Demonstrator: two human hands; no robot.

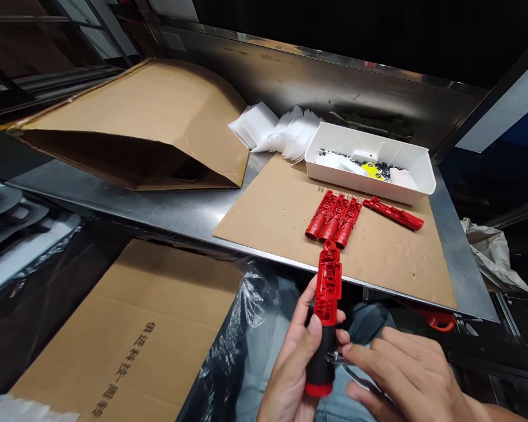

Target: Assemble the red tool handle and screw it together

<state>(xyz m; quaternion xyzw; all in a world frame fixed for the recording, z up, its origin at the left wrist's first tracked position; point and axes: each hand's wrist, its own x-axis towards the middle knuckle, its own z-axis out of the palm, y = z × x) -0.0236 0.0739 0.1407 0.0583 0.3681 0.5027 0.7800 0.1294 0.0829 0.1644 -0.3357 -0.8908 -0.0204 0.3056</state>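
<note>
My left hand (290,357) is wrapped around a red plastic handle part with a black grip sleeve (327,310), held upright over my lap. My right hand (405,375) is closed on a small metal tool (341,358), whose tip touches the black sleeve. On a brown cardboard sheet (268,217) on the steel bench lie three red handle parts side by side (334,218) and one more red part (393,213) lying apart to their right.
A white tray (425,176) with small black screws, a yellow piece and white parts stands at the back. White plastic bags (281,132) are heaped behind it. A large folded cardboard box (149,123) lies at left. Another cardboard box (127,340) sits below the bench.
</note>
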